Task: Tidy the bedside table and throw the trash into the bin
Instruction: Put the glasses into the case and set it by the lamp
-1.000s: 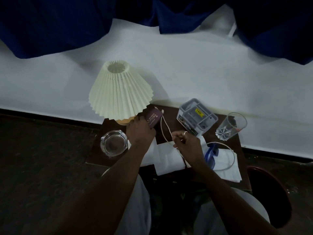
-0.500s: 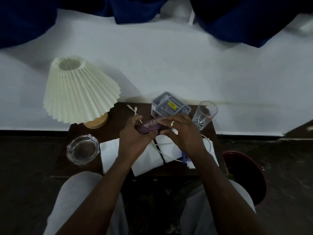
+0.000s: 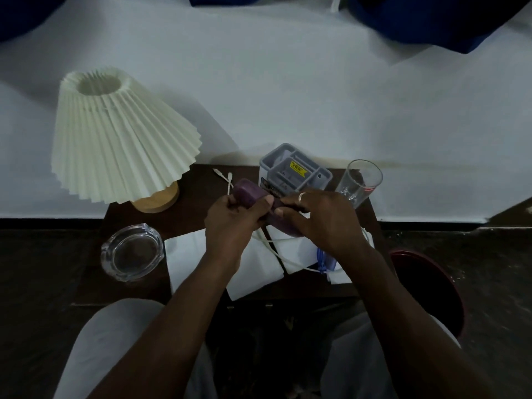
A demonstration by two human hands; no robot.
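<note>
A small dark wooden worktop [image 3: 198, 203] is seen from above, set against a white bed [image 3: 288, 90] whose sheet fills the upper part of the view; dark blue fabric [image 3: 431, 15] lies along the top edge. The floor on both sides is dark and dimly lit.

At the worktop's back left corner a lamp [image 3: 121, 133] with a pleated cream shade is standing on a round wooden base. In front of it, near the left edge, a clear glass ashtray [image 3: 132, 251] is placed. Two cotton swabs [image 3: 226, 178] lie near the back edge, just beside a grey compartmented organiser [image 3: 296, 168] bearing a yellow label. A drinking glass [image 3: 359, 180] stands at the back right corner. White tissues [image 3: 195, 254] are spread over the front of the worktop, with a white cable [image 3: 288, 259] looping across them and a blue item [image 3: 324, 260], partly hidden, beside the right forearm.

A purple pouch [image 3: 247, 192] is held above the middle of the worktop by both hands. The left hand [image 3: 230, 223] is closed around its near-left end, and the right hand [image 3: 322, 220], wearing a ring, is gripping its right portion with curled fingers.

A dark red bin [image 3: 426, 283] stands on the floor just right of the worktop. Grey-trousered knees are visible below.
</note>
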